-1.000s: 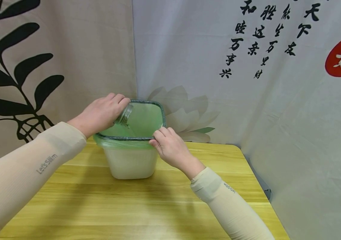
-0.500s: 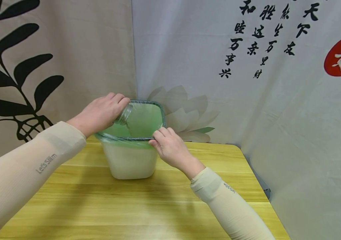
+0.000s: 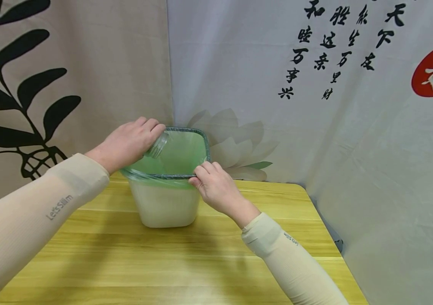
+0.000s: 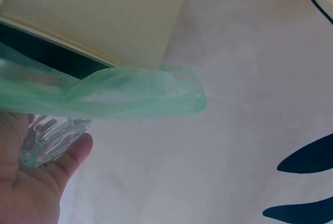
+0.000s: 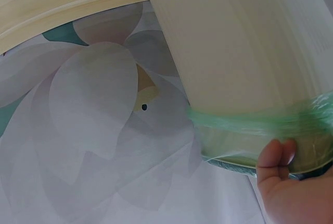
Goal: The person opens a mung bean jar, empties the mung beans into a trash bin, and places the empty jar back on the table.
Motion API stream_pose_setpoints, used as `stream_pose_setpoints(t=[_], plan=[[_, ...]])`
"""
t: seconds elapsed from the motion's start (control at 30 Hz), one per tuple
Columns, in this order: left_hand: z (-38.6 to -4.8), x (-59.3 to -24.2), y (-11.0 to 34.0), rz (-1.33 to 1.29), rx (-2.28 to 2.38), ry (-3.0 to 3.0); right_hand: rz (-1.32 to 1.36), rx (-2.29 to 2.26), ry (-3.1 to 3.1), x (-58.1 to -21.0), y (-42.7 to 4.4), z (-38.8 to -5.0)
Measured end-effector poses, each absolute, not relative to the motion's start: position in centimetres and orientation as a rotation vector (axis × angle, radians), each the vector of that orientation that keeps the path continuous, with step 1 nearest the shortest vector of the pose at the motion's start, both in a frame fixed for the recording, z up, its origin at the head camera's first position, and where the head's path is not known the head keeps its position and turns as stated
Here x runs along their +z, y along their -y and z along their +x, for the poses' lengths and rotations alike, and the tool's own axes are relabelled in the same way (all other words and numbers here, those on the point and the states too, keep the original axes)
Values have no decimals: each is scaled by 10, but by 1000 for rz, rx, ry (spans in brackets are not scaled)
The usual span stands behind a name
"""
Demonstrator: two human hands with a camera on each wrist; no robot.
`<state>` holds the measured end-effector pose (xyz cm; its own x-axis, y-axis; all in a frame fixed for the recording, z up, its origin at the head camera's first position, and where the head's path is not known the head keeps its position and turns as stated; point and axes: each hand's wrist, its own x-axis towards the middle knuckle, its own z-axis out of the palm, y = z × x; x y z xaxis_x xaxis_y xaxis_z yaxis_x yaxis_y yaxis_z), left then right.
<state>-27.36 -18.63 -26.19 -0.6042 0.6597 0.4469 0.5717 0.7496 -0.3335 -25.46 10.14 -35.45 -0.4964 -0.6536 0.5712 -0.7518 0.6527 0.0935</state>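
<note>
A pale trash bin [image 3: 165,203] with a dark rim stands on the table, lined with a translucent green bag [image 3: 186,148] folded over its edge. My left hand [image 3: 129,142] grips a clear glass jar [image 3: 158,146], tipped with its threaded mouth pointing down into the bin. In the left wrist view the fingers and thumb wrap round the jar's glass body [image 4: 52,138]. At the bin's near right corner, my right hand [image 3: 218,186] pinches the rim and the bag over it. The right wrist view has the thumb pressed on the bag's fold [image 5: 250,125]. The bin's bottom is hidden.
The wooden table [image 3: 186,267] reaches to a rounded corner at the back right. Behind it hangs a pale cloth backdrop [image 3: 239,51] with dark leaves, a flower and writing printed on it.
Small dark bits fell from the jar's mouth in the earlier frames; none shows falling now. Both hands and the bin stay nearly where they were.
</note>
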Motion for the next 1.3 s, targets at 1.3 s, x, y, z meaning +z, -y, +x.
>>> stream_pose_setpoints(t=[1.3], plan=[[-278, -258, 185, -974, 433, 2293, 1084, 207, 2290, -353, -100, -253]])
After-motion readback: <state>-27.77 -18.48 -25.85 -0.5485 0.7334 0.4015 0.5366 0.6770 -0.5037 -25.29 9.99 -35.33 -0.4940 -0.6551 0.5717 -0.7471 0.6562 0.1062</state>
